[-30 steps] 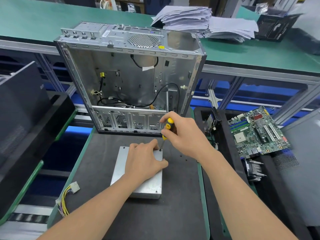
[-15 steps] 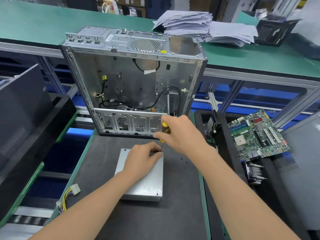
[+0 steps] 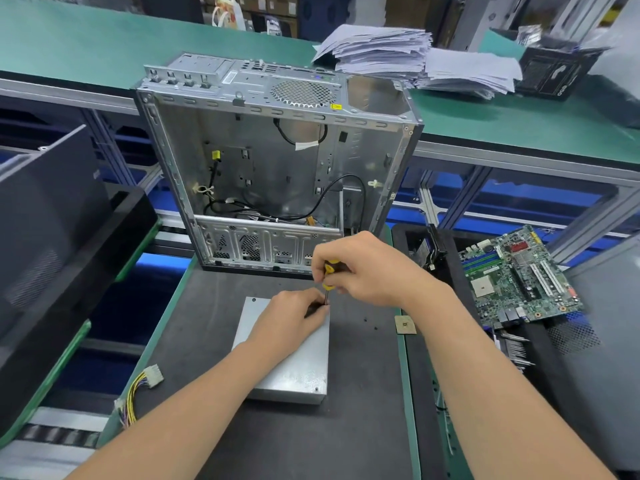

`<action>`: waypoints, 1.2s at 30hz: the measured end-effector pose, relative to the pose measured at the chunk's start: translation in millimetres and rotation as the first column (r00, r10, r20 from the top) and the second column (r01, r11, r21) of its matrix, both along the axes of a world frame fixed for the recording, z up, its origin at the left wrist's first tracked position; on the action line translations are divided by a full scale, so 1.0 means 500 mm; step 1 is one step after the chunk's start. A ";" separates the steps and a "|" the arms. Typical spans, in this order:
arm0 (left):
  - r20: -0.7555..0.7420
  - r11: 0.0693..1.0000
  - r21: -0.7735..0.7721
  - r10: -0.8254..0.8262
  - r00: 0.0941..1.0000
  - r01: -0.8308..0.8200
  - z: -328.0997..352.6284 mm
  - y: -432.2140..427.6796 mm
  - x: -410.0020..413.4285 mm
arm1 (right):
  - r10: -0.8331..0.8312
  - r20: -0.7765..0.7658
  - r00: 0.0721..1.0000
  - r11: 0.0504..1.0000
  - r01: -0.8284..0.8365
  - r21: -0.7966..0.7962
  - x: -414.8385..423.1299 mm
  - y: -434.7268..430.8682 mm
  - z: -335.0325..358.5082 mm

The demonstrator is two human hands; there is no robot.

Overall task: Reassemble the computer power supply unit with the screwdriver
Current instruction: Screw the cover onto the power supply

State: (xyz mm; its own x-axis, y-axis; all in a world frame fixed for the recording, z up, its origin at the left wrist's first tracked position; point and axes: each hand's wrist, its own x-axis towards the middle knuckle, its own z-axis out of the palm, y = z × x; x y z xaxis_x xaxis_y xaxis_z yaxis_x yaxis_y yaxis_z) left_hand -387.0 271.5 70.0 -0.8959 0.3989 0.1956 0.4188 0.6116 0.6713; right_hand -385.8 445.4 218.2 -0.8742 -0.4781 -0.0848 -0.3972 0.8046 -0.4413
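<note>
The power supply unit (image 3: 298, 358) lies flat on the dark mat of the bench (image 3: 277, 441), near you and in front of the open computer case (image 3: 277, 161). It is a sheet-metal box, so expect it to be stiff, fairly heavy for its size and smooth enough to slide on the mat under a sideways push. Take it by the long side walls, not by the yellow wire bundle (image 3: 138, 389) trailing off to the left.

Your left hand (image 3: 287, 323) rests on the lid, its fingers pinched round the shaft at the far right corner. Your right hand (image 3: 367, 268) is wrapped round the yellow handle of the screwdriver (image 3: 329, 271), which stands nearly upright.

A few small dark screws (image 3: 365, 320) lie loose on the mat just right of the box, beside a small square chip (image 3: 405, 325); a sweep of the wrist could scatter them. A motherboard (image 3: 519, 275) sits on the tray to the right, and the green far bench holds a stack of papers (image 3: 381, 46).
</note>
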 end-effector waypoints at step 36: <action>0.025 0.997 0.079 0.019 1.000 -0.021 -0.015 0.000 -0.007 | -0.475 -0.299 0.827 0.807 0.546 0.225 0.004 -0.078 -0.034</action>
State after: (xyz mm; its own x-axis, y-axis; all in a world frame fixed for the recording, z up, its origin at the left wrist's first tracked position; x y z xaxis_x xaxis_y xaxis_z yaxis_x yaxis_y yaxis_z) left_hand -390.3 271.3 62.4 -0.9085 0.3646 0.2042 0.3900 0.5640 0.7279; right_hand -384.0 406.5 201.2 -0.9954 0.0594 0.0754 0.0510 0.9927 -0.1090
